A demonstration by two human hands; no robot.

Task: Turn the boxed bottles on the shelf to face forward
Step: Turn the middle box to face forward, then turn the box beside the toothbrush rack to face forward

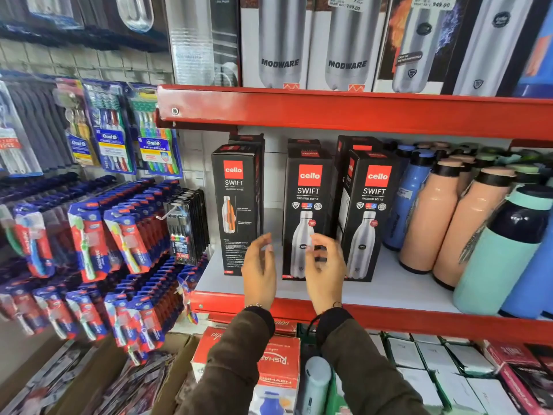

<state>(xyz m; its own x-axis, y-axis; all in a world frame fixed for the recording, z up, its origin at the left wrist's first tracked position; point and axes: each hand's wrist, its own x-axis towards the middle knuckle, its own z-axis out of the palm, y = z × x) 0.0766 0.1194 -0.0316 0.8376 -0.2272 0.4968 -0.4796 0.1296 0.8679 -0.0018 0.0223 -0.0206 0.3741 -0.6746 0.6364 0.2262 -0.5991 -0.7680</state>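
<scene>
Three black Cello Swift boxes stand upright in a front row on the middle shelf [389, 292]. The left box [235, 205] shows a side panel with a small orange bottle and text. The middle box [308, 205] and the right box [372, 211] show their fronts with a large steel bottle. More black boxes stand behind them. My left hand [258, 272] hovers between the left and middle boxes, fingers apart, holding nothing. My right hand [324, 271] is in front of the middle box's lower half, fingers spread and blurred, gripping nothing.
Loose peach bottles [431, 217], blue bottles and a mint bottle [502, 259] crowd the shelf's right side. Modware boxes [279, 40] fill the shelf above. Toothbrush packs [89, 238] hang at left. Red and white boxes [278, 363] sit below the red shelf edge.
</scene>
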